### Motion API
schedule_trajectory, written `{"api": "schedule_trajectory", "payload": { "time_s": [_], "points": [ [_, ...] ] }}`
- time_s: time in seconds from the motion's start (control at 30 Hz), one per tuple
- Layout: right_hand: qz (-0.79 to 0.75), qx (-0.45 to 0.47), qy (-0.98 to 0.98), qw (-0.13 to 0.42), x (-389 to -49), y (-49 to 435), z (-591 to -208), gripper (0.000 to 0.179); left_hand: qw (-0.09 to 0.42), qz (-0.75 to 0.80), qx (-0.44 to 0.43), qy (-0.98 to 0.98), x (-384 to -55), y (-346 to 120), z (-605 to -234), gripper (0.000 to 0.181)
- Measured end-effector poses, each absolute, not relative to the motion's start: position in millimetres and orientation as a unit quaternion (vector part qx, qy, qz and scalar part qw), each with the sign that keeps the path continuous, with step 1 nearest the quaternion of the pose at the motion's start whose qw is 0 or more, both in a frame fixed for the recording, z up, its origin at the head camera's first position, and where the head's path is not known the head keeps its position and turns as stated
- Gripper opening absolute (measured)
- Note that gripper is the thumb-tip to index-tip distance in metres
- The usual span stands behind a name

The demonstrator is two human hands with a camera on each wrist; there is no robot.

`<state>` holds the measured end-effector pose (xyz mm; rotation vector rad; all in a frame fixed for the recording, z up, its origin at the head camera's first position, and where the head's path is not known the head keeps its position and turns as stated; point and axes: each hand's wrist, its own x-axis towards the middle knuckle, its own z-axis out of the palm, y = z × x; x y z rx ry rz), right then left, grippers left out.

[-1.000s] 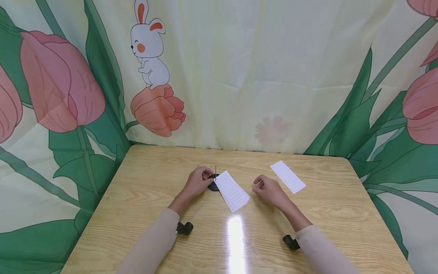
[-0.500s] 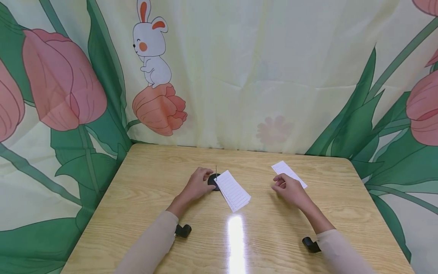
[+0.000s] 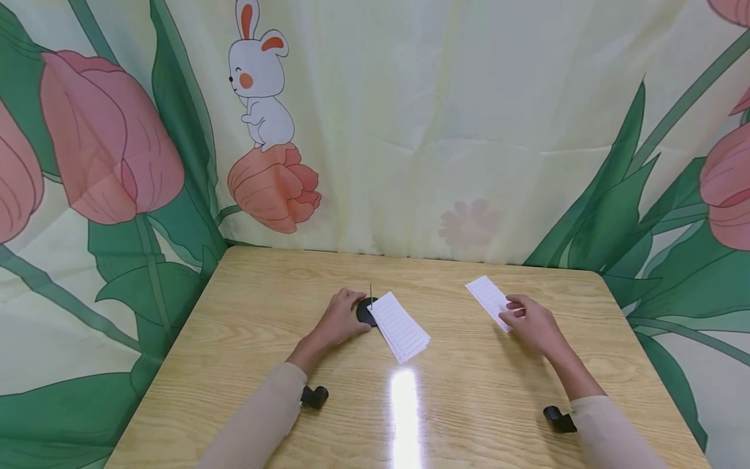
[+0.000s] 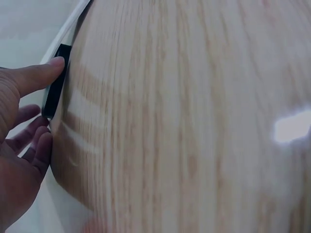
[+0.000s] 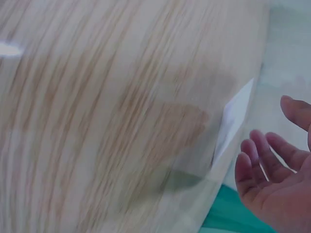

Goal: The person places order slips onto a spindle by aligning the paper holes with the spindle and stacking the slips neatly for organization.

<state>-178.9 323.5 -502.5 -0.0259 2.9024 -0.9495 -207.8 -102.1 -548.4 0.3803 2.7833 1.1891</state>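
My left hand (image 3: 340, 320) grips the round black base of a receipt spike (image 3: 364, 312) between thumb and fingers. Its thin needle stands upright, and several lined white paper slips (image 3: 401, 327) are stuck on it, fanned toward the front right. In the left wrist view, the thumb touches one edge of the black base (image 4: 56, 90), with fingers at the opposite edge. Farther right, my right hand (image 3: 534, 326) hovers at the near end of a single printed slip (image 3: 487, 298) lying on the table. From the right wrist, thumb and fingers look spread apart, the slip (image 5: 233, 121) beyond them.
The wooden table (image 3: 263, 280) ends at the back against a curtain (image 3: 375, 130) printed with tulips and a rabbit. A bright light reflection (image 3: 404, 417) lies on the front of the tabletop. Each wrist carries a small black camera mount (image 3: 314, 397).
My right hand has moved right, from beside the fanned slips to the single slip. The left hand stays at the spike's base, its fingers slightly shifted.
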Motion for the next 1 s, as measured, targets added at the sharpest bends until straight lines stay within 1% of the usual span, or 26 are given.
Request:
{"api": "schedule_trajectory", "payload": {
  "time_s": [0.27, 0.53, 0.73, 1.0],
  "points": [
    [-0.277, 0.003, 0.960, 0.043, -182.7, 339.7, -507.3, 0.062, 0.052, 0.381, 0.119, 0.915, -207.9, -101.1, -548.9, 0.072],
    [-0.247, 0.026, 0.967, 0.051, -191.4, 342.6, -513.3, 0.063, 0.050, 0.390, 0.118, 0.912, -208.3, -101.8, -550.5, 0.068],
    [-0.234, 0.036, 0.970, 0.055, -196.8, 338.8, -518.2, 0.060, 0.047, 0.389, 0.118, 0.912, -209.1, -102.6, -550.1, 0.067],
    [-0.247, 0.061, 0.965, 0.062, -197.7, 335.1, -520.0, 0.051, 0.050, 0.394, 0.119, 0.910, -208.9, -101.7, -550.4, 0.066]
  ]
}}
